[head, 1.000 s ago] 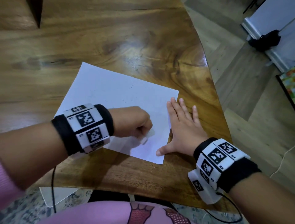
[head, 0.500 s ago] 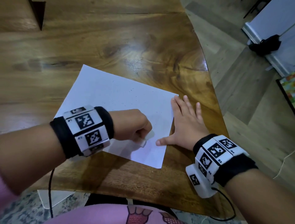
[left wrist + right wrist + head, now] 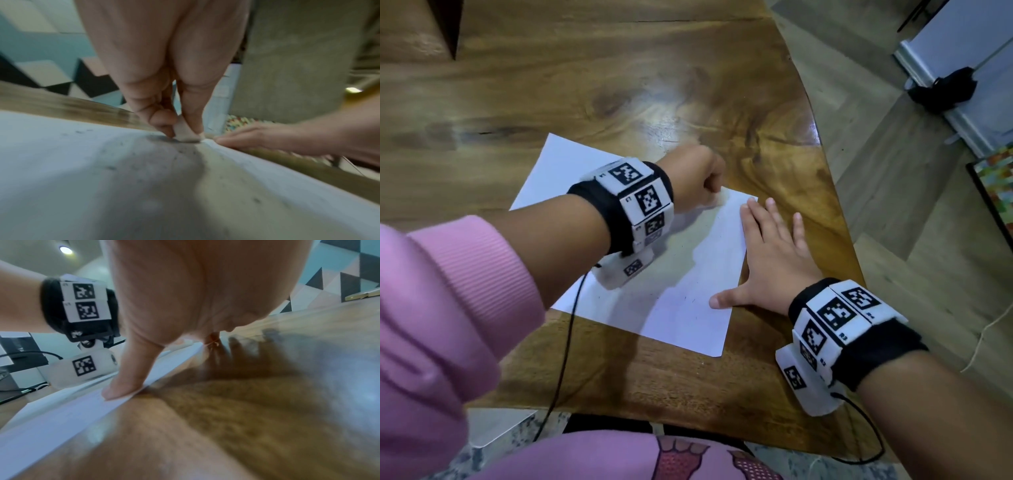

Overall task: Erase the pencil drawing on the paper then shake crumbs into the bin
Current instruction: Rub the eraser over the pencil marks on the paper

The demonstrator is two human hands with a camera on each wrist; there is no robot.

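Paper (image 3: 681,274) sits on the wooden tabletop (image 3: 619,85) near its 6 o'clock edge. Left hand (image 3: 697,176) pinches a small eraser (image 3: 185,132) against its far corner, right hand (image 3: 770,253) spread flat on the 3 o'clock edge, crumbs (image 3: 185,152) scattered.

A glossy wooden table (image 3: 619,68) stands beside a black bundle (image 3: 941,89) on the floor.

White paper (image 3: 688,274), dark-speckled; off-white eraser (image 3: 185,131); glossy brown wood-grain table (image 3: 619,85); pink sleeve (image 3: 448,291).
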